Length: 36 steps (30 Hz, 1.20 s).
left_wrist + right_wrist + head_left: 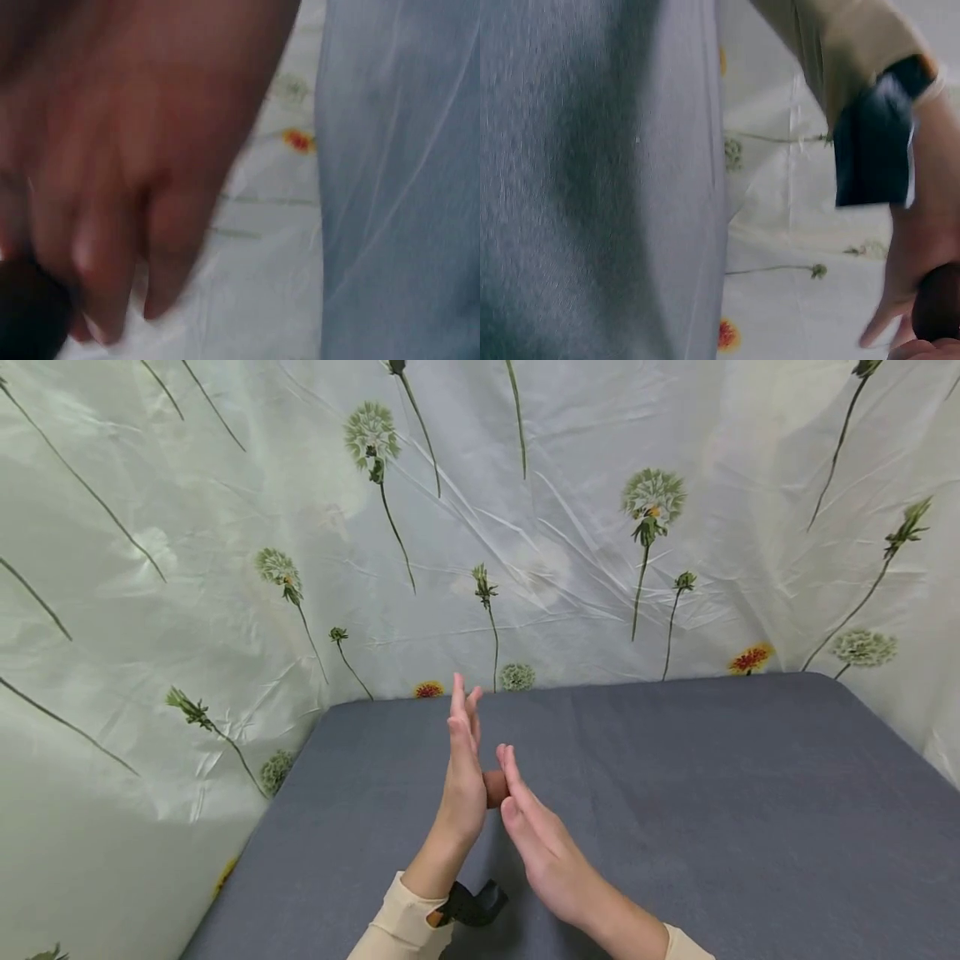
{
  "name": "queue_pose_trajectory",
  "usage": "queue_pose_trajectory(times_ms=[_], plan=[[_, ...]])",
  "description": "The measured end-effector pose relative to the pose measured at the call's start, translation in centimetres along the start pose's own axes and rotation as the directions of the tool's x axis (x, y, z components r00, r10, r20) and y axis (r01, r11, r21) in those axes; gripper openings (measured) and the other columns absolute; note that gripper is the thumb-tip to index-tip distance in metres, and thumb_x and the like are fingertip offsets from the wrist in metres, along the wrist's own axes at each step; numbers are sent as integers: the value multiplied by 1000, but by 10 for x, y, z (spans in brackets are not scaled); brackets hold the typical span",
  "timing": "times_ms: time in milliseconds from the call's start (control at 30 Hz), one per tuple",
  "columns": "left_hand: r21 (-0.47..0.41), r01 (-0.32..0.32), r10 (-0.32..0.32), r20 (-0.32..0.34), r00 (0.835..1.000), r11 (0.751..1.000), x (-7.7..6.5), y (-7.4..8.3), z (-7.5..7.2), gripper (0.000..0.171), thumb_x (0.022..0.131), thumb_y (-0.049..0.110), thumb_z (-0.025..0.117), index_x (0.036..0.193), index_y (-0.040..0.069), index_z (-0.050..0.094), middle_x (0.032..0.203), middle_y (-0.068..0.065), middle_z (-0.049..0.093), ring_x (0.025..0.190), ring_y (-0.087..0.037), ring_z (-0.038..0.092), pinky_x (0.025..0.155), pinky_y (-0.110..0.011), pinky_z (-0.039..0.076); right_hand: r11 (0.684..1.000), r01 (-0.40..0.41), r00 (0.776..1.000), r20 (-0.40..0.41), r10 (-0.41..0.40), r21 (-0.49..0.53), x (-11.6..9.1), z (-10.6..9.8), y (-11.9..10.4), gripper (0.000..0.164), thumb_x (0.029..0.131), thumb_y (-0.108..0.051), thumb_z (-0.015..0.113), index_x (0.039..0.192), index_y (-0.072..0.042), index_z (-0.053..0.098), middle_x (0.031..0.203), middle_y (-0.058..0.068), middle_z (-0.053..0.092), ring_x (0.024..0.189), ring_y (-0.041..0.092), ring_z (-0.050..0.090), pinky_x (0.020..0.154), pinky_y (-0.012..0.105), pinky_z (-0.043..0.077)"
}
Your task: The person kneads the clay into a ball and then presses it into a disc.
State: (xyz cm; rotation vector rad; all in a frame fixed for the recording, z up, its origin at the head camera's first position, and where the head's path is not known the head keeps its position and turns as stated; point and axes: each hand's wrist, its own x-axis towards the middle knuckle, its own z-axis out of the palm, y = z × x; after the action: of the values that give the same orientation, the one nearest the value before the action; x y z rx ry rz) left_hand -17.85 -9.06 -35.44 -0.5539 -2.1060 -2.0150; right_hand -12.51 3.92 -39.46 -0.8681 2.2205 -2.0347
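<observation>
In the head view a small reddish-brown rounded lump, which looks like modelling clay, sits between the two palms above the table. My left hand stands nearly upright with its fingers straight, its palm against the lump's left side. From the right, my right hand presses the other side, tilted inward with straight fingers. The right wrist view shows the dark lump at the lower right edge, against the left hand. A blurred hand fills much of the left wrist view, beside a dark rounded shape at the corner.
A grey cloth-covered table lies below the hands. Behind it and along the left hangs a pale, wrinkled curtain printed with dandelions. The left wrist wears a black strap-like device at the cream sleeve.
</observation>
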Motion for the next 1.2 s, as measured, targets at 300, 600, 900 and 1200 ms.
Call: queue_pose_trajectory(times_ms=[300, 600, 900, 1200], plan=[[-99, 86, -68, 169, 983, 991, -8, -21, 23, 76, 109, 72, 3, 174, 33, -3, 180, -5, 19, 167, -28, 21, 132, -62, 20, 944, 271, 943, -147, -300, -189, 1, -15, -17, 58, 116, -5, 26, 173, -10, 16, 182, 2, 11, 169, 18, -1, 130, 13, 2], [77, 19, -41, 293, 955, 997, -30, -17, 48, 66, 113, 59, -4, 172, 30, -13, 181, 9, 4, 169, -17, 3, 133, -65, 9, 990, 89, 970, -218, -110, -105, 4, -40, -10, 55, 120, -25, 15, 174, -13, 9, 182, 0, 7, 164, 7, 16, 113, 8, 37], [-12, 21, -19, 126, 992, 1000, -17, -3, 17, 77, 106, 77, 2, 172, 39, -9, 182, 2, 8, 169, -26, 8, 129, -71, 14, 999, 27, 996, -80, -30, -28, 7, -11, 3, 57, 121, -26, 15, 173, -9, 0, 182, 6, 4, 167, 30, 1, 118, 0, 12], [-131, 42, -44, -8, 999, 991, -4, -5, 3, 84, 104, 82, 10, 174, 37, -2, 180, -4, 19, 170, -28, 7, 133, -66, 12, 994, 62, 997, -37, -65, -88, -3, 11, -4, 55, 120, -19, 23, 173, -17, 10, 182, -3, 4, 168, 18, -1, 121, 2, 6]])
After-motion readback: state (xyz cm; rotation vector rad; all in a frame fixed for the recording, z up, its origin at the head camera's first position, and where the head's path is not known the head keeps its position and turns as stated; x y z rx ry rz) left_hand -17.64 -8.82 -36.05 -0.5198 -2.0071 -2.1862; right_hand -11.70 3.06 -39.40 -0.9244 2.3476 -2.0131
